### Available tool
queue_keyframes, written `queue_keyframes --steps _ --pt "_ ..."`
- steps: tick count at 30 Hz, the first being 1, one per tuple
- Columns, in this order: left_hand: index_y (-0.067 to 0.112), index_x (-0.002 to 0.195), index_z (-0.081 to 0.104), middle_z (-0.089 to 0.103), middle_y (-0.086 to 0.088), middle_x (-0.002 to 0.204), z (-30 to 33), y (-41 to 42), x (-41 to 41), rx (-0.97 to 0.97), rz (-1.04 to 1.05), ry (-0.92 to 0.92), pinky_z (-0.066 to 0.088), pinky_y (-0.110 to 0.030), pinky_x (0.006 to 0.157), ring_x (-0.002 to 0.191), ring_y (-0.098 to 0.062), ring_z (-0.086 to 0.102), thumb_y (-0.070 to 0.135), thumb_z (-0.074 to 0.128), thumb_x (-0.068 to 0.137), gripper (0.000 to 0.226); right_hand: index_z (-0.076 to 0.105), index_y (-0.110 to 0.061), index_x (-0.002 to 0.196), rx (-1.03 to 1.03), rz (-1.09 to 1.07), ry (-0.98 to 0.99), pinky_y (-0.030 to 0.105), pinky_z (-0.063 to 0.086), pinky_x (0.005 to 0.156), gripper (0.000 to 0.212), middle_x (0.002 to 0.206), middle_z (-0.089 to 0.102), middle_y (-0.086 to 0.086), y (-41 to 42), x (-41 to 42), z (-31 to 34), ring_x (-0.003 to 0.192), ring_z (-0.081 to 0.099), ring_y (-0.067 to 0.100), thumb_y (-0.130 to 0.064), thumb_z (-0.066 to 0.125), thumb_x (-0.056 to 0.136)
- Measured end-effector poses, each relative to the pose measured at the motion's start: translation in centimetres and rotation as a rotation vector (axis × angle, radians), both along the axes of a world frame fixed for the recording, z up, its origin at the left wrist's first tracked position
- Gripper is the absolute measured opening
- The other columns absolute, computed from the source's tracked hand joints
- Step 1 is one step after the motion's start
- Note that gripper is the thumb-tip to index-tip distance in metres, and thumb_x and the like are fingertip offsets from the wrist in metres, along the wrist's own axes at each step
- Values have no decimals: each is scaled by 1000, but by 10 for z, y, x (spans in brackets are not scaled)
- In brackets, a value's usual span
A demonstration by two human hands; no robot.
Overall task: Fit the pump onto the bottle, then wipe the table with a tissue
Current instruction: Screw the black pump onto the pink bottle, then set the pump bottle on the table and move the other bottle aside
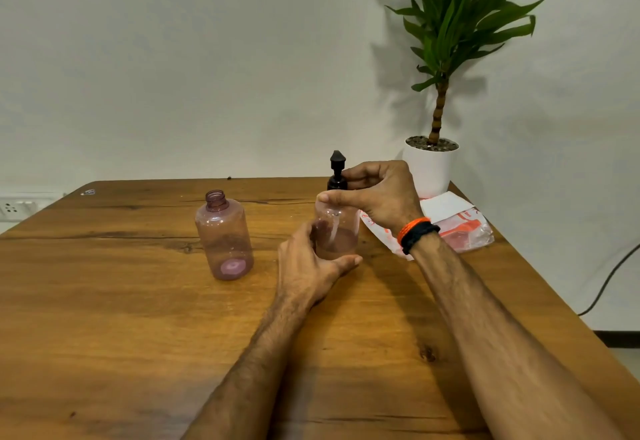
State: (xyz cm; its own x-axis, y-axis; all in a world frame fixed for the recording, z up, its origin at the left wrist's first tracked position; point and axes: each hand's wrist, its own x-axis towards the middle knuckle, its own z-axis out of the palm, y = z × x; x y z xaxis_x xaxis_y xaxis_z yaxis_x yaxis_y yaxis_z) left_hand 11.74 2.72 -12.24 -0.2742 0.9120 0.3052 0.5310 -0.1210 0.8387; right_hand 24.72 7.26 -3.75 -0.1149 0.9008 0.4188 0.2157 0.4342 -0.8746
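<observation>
We are gripping the bottle (337, 231) mid-bench (104, 301) with our left hand (313, 263), fingers wrapped around its base. Our right hand (377, 193) is pinching the black pump (336, 171) at its neck. A second, open bottle (224, 235) is standing to the left. A tissue pack (460, 228) and potted plant (446, 58) are sitting far right.

A potted plant (450, 34) stands at the far right corner, its long green leaves spreading above a ringed stem that rises from a white pot (430, 169) topped with pebbles. It throws a soft shadow on the pale wall (207, 58) behind. Low on the left of that wall sits a white socket plate (15, 206). A dark cable (609, 276) curves down at the right, beyond the wooden surface's edge.
</observation>
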Motion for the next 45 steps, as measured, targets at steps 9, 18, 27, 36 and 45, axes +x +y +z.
queue_keyframes --steps 9,18,27,36,45 --pt "21 132 54 64 3 129 9 -10 -1 -61 -68 -41 53 -33 98 114 -11 61 52 91 48 96 73 -20 101 -27 6 -33 16 55 78 49 95 75 -8 -18 4 1 88 70 -1 -34 90 58" --pt "13 150 31 45 -5 150 25 -34 -10 -124 -154 -314 44 -37 109 133 -17 49 33 96 43 126 68 -19 117 -93 -194 -127 30 53 93 39 113 70 -7 -45 27 -25 99 65 7 -13 74 78" --pt "10 147 38 53 -4 144 21 -50 -8 -187 -212 -472 54 -23 92 113 -5 60 -9 77 69 89 55 -12 134 -290 -93 -168 37 48 103 61 128 64 2 -64 10 -47 113 62 14 11 55 77" --pt "15 150 32 50 -4 146 44 -35 -8 -237 -208 -396 52 -13 72 108 -7 58 -6 73 75 89 53 -15 135 -313 -129 -184 37 45 106 59 134 60 3 -51 -5 -37 120 59 16 9 56 81" --pt "19 130 53 59 2 134 41 -84 -49 -142 -85 -250 52 -34 99 117 -12 59 12 81 74 64 71 -22 104 -81 -230 -148 3 47 65 28 86 69 -19 -80 -20 -37 80 62 -10 -5 68 82"
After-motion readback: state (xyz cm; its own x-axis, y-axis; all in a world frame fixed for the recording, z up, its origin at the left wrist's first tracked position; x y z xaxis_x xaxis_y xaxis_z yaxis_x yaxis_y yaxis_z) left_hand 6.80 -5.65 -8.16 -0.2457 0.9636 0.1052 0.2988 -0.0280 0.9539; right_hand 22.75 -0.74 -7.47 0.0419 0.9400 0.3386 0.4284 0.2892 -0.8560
